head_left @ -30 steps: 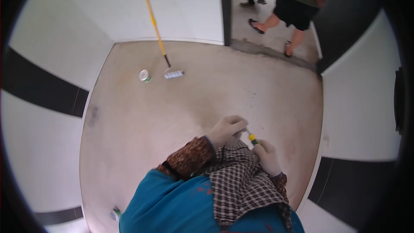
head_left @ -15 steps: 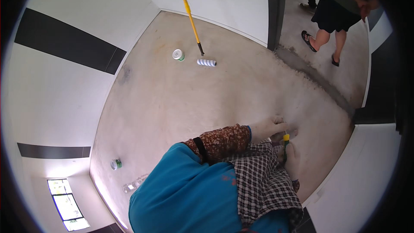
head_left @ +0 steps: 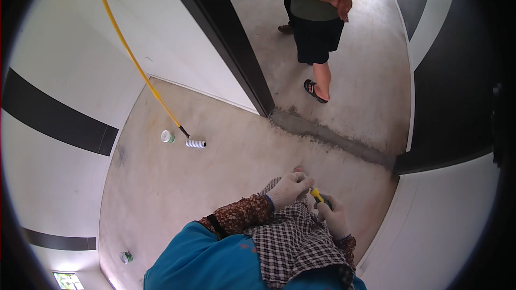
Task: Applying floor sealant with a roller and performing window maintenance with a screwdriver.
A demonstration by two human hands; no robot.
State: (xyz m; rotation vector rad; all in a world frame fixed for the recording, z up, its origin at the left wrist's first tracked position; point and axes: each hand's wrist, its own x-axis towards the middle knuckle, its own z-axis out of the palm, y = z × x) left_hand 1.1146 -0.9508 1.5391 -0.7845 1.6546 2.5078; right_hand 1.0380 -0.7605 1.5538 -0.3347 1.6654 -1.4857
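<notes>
My right hand (head_left: 334,216), in a white knit glove, is closed round the yellow and dark-green handle of a small screwdriver-like tool (head_left: 317,195). The handle slants up and left toward my other hand. My left hand (head_left: 291,189), gloved the same way, has its fingers pinched together at the tool's front end. Whatever lies in that pinch is too small and covered to make out. Both hands are held close together in front of my checked cloth (head_left: 290,236), above the floor.
A paint roller (head_left: 195,143) on a long yellow pole (head_left: 134,62) leans against the wall, beside a white-lidded tub (head_left: 167,136). Another tub (head_left: 126,258) stands at lower left. Beyond the dark door frame (head_left: 226,37) and rough threshold (head_left: 333,137), a person (head_left: 317,27) stands, with another partly hidden.
My view has swung right toward the doorway. The tool now tilts up-left, and both hands have come into clearer sight. The person beyond the door now stands with hands clasped behind the back.
</notes>
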